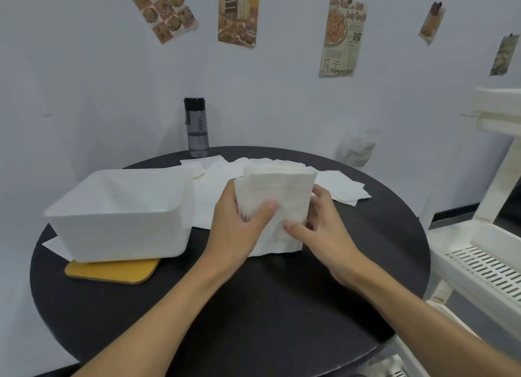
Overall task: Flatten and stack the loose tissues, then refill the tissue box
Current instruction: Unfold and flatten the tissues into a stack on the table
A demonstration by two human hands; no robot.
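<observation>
Gripping white paper tissue stack (275, 204) in our left hand (239, 224), right hand (324, 224) | open white plastic box (118, 235): nine o'clock, nearer left.

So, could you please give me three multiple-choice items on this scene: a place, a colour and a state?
1. Where does the white box stand? A on the shelf; B on the mat; C on the floor.
2. What colour is the mat? A yellow; B green; C red.
3. How is the tissue stack held? A lying untouched; B one hand only; C both hands.
Key: 1 B, the mat pokes out beneath it; 2 A, its exposed edge is yellow; 3 C, left hand and right hand each grip a side.
</observation>
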